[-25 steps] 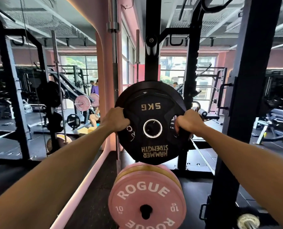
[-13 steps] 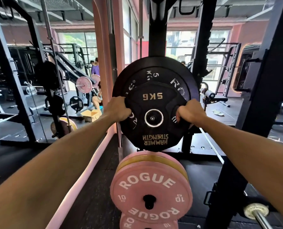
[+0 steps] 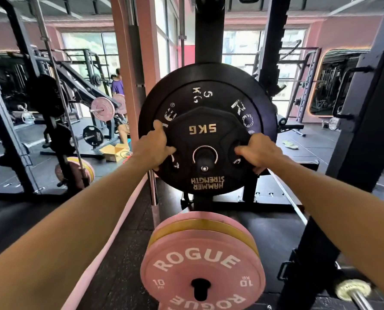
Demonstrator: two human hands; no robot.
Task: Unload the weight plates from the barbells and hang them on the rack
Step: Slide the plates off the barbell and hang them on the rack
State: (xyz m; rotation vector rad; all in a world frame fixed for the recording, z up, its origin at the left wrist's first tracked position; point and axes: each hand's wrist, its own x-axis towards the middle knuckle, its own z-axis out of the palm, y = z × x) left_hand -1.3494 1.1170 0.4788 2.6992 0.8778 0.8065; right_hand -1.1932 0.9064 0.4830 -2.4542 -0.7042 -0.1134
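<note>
Hanging at centre frame, the 5 kg plate is threaded on the rack peg, flat against a larger plate behind; its edges are gripped by left hand and right hand, equally near, peg axis pointing toward the camera

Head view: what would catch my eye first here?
Dead centre, two hands, left hand and right hand, grip a small black 5 kg plate on a rack peg, in front of a bigger black plate. Just below hangs a pink Rogue plate.
</note>
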